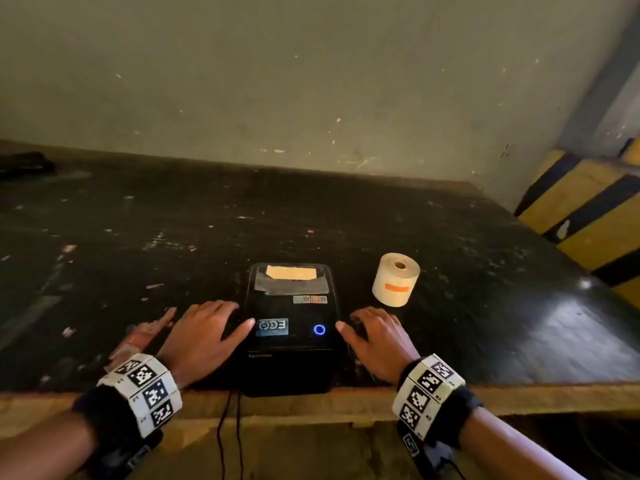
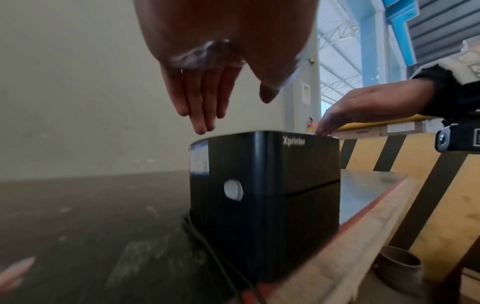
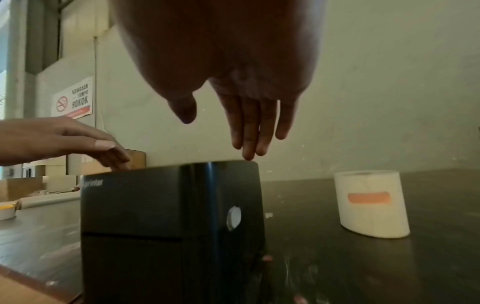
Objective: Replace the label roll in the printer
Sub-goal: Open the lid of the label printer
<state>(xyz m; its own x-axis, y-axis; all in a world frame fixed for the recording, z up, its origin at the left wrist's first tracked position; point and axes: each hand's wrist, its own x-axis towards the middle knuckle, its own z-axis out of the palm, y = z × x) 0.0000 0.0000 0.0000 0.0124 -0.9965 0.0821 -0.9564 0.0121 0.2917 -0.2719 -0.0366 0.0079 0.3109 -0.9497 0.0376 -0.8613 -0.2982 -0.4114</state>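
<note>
A black label printer [image 1: 292, 327] with its lid down stands at the table's front edge, a blue ring light [image 1: 319, 329] lit on top. My left hand [image 1: 207, 332] hovers at its left side with straight fingers [image 2: 201, 115] just above the top edge, holding nothing. My right hand [image 1: 375, 336] mirrors it at the right side, fingers [image 3: 249, 139] straight and close to the printer [image 3: 168, 222] top. A cream label roll [image 1: 396, 284] with an orange strip stands upright on the table right of the printer [image 2: 265, 185]; it is the label roll [image 3: 371, 202] in the right wrist view.
The dark scuffed table [image 1: 138, 237] runs back to a pale wall. Cables [image 1: 228, 427] hang from the printer over the wooden front edge. A yellow-and-black striped barrier [image 1: 595, 216] stands at the right. Reddish scraps [image 1: 145, 337] lie left of my left hand.
</note>
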